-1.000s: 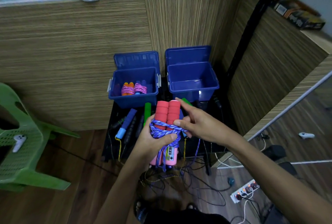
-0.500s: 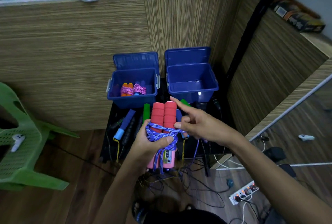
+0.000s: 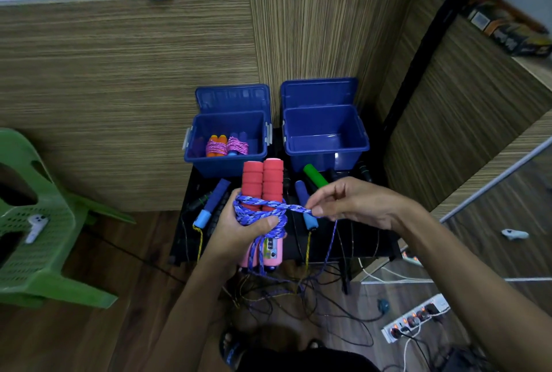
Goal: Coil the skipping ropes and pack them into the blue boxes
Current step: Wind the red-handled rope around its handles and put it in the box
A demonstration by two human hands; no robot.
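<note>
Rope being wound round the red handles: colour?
Blue-purple braid with lighter flecks, on the rope round the red handles; head view.

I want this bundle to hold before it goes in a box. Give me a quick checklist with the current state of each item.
1. Left hand grips the red handles: ok.
2. Right hand pinches the blue rope, pulled taut: ok.
3. Rope end tucked or tied: not ok, slack hangs to the floor.
4. Wraps tight enough: cannot tell.
5. Right blue box open with room: ok.
</note>
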